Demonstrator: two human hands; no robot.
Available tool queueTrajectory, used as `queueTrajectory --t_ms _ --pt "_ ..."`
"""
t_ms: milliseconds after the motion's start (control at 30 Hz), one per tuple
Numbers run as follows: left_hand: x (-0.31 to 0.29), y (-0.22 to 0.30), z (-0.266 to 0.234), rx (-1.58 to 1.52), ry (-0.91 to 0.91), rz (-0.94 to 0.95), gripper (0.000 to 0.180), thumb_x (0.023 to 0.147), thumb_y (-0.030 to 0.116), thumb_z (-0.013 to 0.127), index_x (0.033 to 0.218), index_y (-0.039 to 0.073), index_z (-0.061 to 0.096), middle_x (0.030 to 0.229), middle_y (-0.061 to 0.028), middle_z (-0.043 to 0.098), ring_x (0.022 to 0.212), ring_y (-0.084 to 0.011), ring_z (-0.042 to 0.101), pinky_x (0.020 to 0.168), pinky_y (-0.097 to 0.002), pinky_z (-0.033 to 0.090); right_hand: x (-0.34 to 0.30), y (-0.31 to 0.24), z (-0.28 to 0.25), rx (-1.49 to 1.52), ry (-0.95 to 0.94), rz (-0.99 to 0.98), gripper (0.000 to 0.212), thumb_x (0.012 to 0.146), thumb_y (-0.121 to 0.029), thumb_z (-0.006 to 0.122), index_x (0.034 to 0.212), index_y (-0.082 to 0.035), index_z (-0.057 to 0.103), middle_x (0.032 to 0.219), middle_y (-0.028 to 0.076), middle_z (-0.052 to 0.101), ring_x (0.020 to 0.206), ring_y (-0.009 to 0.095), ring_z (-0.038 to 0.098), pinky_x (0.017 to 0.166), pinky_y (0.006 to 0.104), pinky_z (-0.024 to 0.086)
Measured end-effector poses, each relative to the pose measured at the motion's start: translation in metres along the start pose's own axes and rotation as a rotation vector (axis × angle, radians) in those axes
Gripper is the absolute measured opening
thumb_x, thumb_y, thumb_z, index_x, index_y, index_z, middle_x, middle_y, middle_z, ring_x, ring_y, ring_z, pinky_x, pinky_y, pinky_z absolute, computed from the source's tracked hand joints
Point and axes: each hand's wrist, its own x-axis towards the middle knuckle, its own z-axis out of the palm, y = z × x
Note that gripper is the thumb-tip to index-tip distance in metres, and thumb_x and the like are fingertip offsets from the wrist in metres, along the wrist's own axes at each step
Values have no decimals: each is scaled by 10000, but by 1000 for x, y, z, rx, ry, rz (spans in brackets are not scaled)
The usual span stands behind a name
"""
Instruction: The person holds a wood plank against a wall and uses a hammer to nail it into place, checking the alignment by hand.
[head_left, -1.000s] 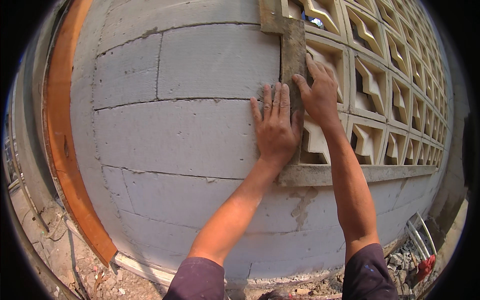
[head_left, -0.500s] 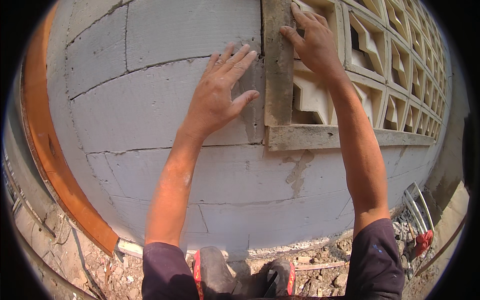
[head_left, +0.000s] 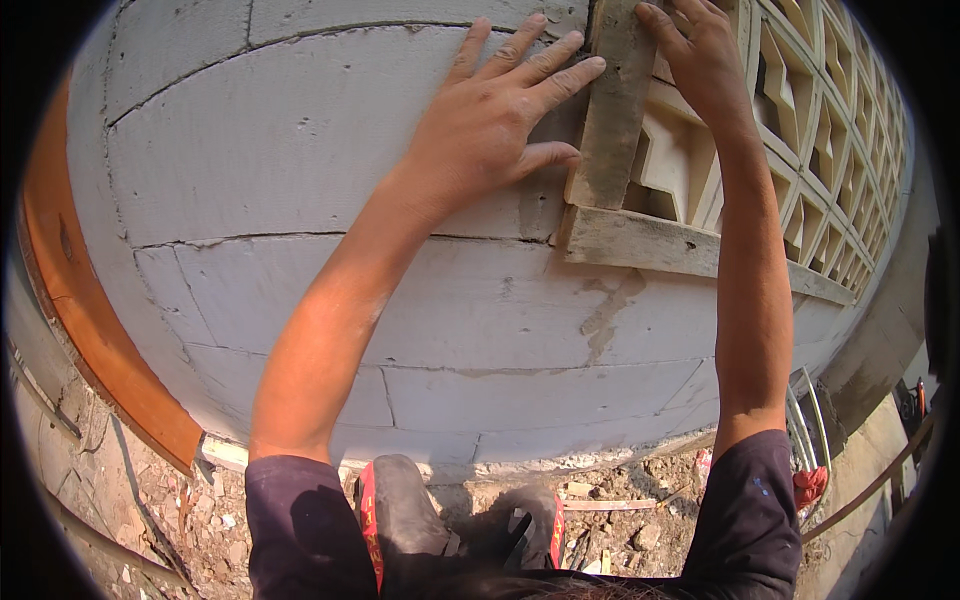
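My left hand (head_left: pixel 490 125) lies spread on the pale grey block wall (head_left: pixel 270 130), its fingers apart and its thumb pointing toward an upright wooden board (head_left: pixel 609 130). It holds nothing. At the top edge of the view, my right hand (head_left: pixel 702 55) grips the right edge of that board, its thumb on the front face; the other fingertips are partly cut off. The board's lower end meets a horizontal wooden strip (head_left: pixel 650 240). Right of the board, cream openwork vent blocks (head_left: pixel 810 110) fill the opening, partly behind my right forearm.
An orange wooden frame (head_left: pixel 95 300) curves down the left. Rubble (head_left: pixel 215 530) covers the ground along the wall's foot, around my dark shoes (head_left: pixel 410 500). Pale rods (head_left: pixel 805 420) and a red object (head_left: pixel 811 487) are at the lower right. A damp stain (head_left: pixel 605 315) marks the wall.
The view has shifted, so the board and vent blocks appear farther right and higher. My left hand stays spread on the wall, now higher in the picture; my right hand remains at the board.
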Motion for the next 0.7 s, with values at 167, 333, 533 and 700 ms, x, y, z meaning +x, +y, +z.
queueTrajectory --t_ms 167,333,533,700 --pt "5 -2 -7 -23 19 73 712 887 366 671 1506 114 423 1567 -150 386 1447 -374 337 1180 -590 223 7 -4 -6 170 -97 202 524 887 -43 642 1398 -6 532 1080 199 686 929 283 654 858 383 515" --pt "1 -4 10 20 53 20 838 765 582 692 1515 332 415 1567 55 414 1495 -218 286 1247 -520 142 2 -1 4 309 -4 216 545 875 -28 636 1408 -7 523 1094 203 686 934 284 654 855 391 512" --pt "1 -7 5 40 27 31 861 760 578 693 1526 324 395 1547 51 442 1496 -226 284 1246 -529 137 11 -14 -2 25 -106 345 536 853 -68 648 1376 -5 545 1107 231 675 974 329 658 874 423 506" --pt "5 0 3 13 -11 55 882 795 545 702 1554 267 350 1553 45 435 1511 -276 241 1238 -569 110 1 32 15 -116 13 166 559 917 -291 680 1369 16 565 1250 199 645 1250 360 526 1066 444 400"
